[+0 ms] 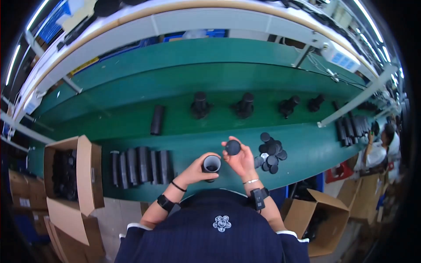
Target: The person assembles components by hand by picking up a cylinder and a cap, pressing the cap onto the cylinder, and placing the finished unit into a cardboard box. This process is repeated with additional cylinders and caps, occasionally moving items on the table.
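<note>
My left hand is wrapped around a dark tube close to the table's front edge. The tube's open end faces up and shows a pale grey inside. Just to the right and slightly farther off, my right hand pinches a round black cap by its rim, apart from the tube. A loose pile of similar round caps lies on the green table right of that hand. Left of my left hand, several dark tubes rest side by side in a row.
Beyond, on a green strip, lie another dark tube and several black flanged parts. Cardboard boxes of black parts stand at left and at lower right. A co-worker sits far right near more tubes. A shelf spans overhead.
</note>
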Demonstrator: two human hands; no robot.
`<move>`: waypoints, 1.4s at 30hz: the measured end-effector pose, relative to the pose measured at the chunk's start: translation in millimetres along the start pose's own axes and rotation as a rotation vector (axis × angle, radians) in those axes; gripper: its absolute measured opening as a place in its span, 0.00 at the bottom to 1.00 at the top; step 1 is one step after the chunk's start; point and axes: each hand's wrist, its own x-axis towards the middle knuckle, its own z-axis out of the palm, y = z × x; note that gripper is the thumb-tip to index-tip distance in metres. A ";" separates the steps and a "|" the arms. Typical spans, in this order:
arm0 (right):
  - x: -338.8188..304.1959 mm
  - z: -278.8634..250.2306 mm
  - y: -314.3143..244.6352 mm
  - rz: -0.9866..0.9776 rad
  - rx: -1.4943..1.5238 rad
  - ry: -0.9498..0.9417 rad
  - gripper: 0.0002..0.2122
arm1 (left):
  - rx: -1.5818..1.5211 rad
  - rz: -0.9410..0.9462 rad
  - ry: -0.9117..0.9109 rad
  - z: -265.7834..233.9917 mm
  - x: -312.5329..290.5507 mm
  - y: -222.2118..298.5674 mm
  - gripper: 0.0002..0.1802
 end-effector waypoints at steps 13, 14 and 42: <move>-9.3 -11.7 6.9 0.105 -0.174 -0.056 0.25 | 0.017 -0.012 0.081 1.6 -9.2 -27.6 0.34; -13.5 -18.2 4.3 0.140 -0.180 -0.104 0.25 | 0.050 -0.053 0.106 1.7 -12.4 -38.0 0.35; -18.8 -18.7 1.0 0.025 -1.424 -0.117 0.26 | 0.115 -0.001 0.245 2.9 -12.5 -123.6 0.42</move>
